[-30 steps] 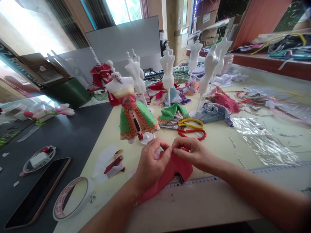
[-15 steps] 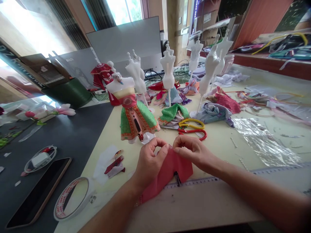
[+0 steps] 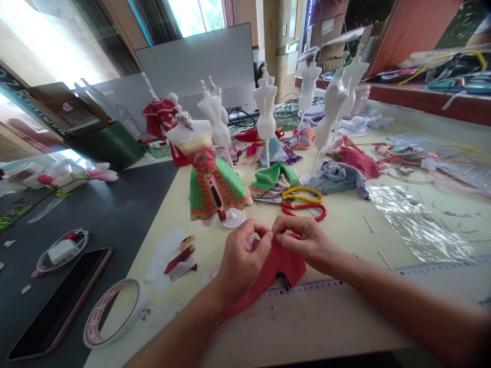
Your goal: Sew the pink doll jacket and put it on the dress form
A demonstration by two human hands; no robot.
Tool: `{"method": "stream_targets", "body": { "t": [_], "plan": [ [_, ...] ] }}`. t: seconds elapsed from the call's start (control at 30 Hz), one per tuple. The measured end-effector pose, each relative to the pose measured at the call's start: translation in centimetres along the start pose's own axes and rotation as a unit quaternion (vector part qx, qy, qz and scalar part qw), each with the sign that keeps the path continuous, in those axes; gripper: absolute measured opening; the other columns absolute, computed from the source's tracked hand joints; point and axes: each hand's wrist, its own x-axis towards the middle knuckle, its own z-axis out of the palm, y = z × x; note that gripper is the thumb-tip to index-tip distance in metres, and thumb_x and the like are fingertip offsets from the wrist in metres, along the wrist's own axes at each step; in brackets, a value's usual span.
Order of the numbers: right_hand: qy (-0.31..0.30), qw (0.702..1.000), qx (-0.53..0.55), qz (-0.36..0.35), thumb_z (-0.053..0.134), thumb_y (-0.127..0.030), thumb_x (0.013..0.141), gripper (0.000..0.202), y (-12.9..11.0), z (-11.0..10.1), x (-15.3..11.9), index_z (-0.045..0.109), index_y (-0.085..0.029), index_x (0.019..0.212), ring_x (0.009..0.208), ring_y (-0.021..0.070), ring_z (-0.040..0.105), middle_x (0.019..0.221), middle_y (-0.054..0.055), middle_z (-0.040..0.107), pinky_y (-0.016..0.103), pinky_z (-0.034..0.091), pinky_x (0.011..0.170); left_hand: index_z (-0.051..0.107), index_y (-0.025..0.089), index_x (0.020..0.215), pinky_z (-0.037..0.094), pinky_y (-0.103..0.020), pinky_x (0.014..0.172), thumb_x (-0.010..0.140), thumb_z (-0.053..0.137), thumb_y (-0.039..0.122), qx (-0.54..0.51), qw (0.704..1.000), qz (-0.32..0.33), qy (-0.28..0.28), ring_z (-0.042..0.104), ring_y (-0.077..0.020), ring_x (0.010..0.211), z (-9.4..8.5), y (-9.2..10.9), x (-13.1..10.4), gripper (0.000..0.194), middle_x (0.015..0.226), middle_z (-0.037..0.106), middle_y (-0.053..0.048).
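A piece of red cloth (image 3: 264,278) hangs from my fingers over the near part of the table, its lower part lying across a clear ruler (image 3: 314,288). My left hand (image 3: 247,253) pinches the cloth's upper edge between thumb and forefinger. Right beside it, fingertips almost touching, my right hand (image 3: 301,237) pinches the same edge. A small black strip (image 3: 284,281) shows at the cloth's lower edge. Just beyond my hands lie scissors (image 3: 303,200) with yellow and red handles, and a small mannequin wears a green and pink dress (image 3: 218,189).
Several white mannequins (image 3: 265,110) stand behind, among heaps of cloth (image 3: 337,176). Front left are a tape roll (image 3: 95,319), a phone (image 3: 57,306) and scraps (image 3: 180,260). At right lies a shiny plastic bag (image 3: 425,230).
My hands have drawn slightly closer together at the cloth's edge. The cloth's upper part has folded a little, and its lower edge with the black strip has shifted slightly right.
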Motion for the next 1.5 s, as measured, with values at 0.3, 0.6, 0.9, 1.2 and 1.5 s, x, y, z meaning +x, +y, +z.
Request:
{"method": "stream_targets", "body": {
  "t": [0.3, 0.6, 0.9, 1.2, 1.5],
  "plan": [
    [-0.002, 1.000, 0.002, 0.015, 0.048, -0.019, 0.073, 0.011, 0.04, -0.12, 0.17, 0.056, -0.016, 0.065, 0.060, 0.0109, 0.046, 0.062, -0.001, 0.052, 0.021, 0.033, 0.051, 0.056, 0.016, 0.075, 0.039, -0.020, 0.058, 0.085, 0.049, 0.028, -0.043, 0.999, -0.027, -0.015, 0.048, -0.0105, 0.065, -0.25, -0.28, 0.06, 0.017, 0.069, 0.055, 0.001],
    [0.009, 0.999, 0.005, 0.041, 0.049, -0.024, 0.074, 0.014, 0.26, -0.09, 0.26, 0.056, -0.016, 0.065, 0.059, 0.0112, 0.046, 0.061, -0.001, 0.051, 0.021, 0.033, 0.049, 0.060, 0.016, 0.078, 0.043, -0.021, 0.058, 0.079, 0.057, 0.027, -0.073, 0.995, -0.065, -0.022, 0.053, -0.0121, 0.068, -0.41, -0.26, 0.20, 0.012, 0.075, 0.061, -0.001],
    [0.116, 0.983, -0.112, -0.087, 0.049, -0.018, 0.081, 0.005, -0.08, -0.03, -0.27, 0.052, -0.019, 0.077, 0.069, 0.0147, 0.050, 0.073, 0.001, 0.055, 0.027, 0.041, 0.063, 0.060, 0.016, 0.077, 0.043, -0.021, 0.058, 0.081, 0.056, 0.029, -0.105, 0.991, -0.087, -0.007, 0.054, -0.0117, 0.067, -0.42, -0.76, 0.29, 0.014, 0.074, 0.062, -0.001],
    [0.089, 0.931, -0.274, -0.222, 0.049, -0.014, 0.083, 0.008, 0.54, 0.11, -0.49, 0.054, -0.018, 0.079, 0.069, 0.0159, 0.048, 0.072, 0.003, 0.054, 0.032, 0.038, 0.068, 0.059, 0.016, 0.076, 0.043, -0.021, 0.063, 0.081, 0.057, 0.026, -0.097, 0.993, -0.072, -0.014, 0.055, -0.0121, 0.071, -0.44, -0.50, 0.43, 0.012, 0.074, 0.061, -0.001],
    [0.088, 0.938, -0.250, -0.222, 0.050, -0.014, 0.082, 0.008, 0.75, 0.28, -0.31, 0.054, -0.018, 0.076, 0.067, 0.0149, 0.049, 0.069, 0.002, 0.054, 0.031, 0.038, 0.066, 0.059, 0.015, 0.078, 0.042, -0.019, 0.063, 0.081, 0.058, 0.028, -0.138, 0.986, -0.088, -0.038, 0.052, -0.0106, 0.071, -0.45, -0.64, 0.33, 0.014, 0.074, 0.059, -0.001]
  ]
}}
